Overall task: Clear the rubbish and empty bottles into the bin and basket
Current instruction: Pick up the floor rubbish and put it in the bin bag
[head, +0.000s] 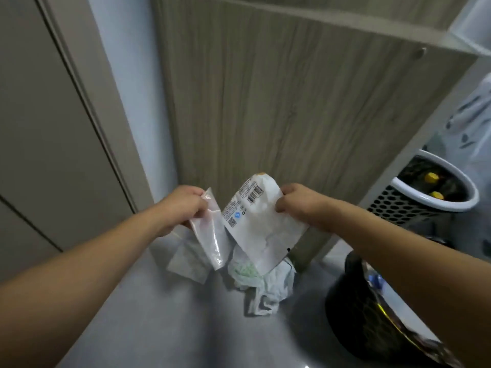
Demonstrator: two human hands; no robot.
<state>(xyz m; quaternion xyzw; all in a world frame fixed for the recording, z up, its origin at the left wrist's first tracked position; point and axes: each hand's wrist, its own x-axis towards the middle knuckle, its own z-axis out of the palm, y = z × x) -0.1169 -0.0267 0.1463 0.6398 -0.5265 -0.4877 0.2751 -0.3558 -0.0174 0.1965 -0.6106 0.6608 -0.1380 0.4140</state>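
Note:
My left hand (180,207) grips a small clear plastic wrapper (212,235) that hangs down from it. A larger white food packet (261,224) with a barcode is pinched at its right edge by my right hand (297,205). Both are held above the grey floor. Below them lie a crumpled white plastic bag (265,285) and a flat white wrapper (188,261). The black bin (345,309) stands at the lower right, partly behind my right forearm. Further right stands a white perforated basket (414,203) holding bottles with yellow caps (430,177).
A wood-grain cabinet side (279,102) rises straight ahead, close behind the rubbish. A beige door (47,128) fills the left. A patterned white cloth (473,120) hangs at the far right, above the basket.

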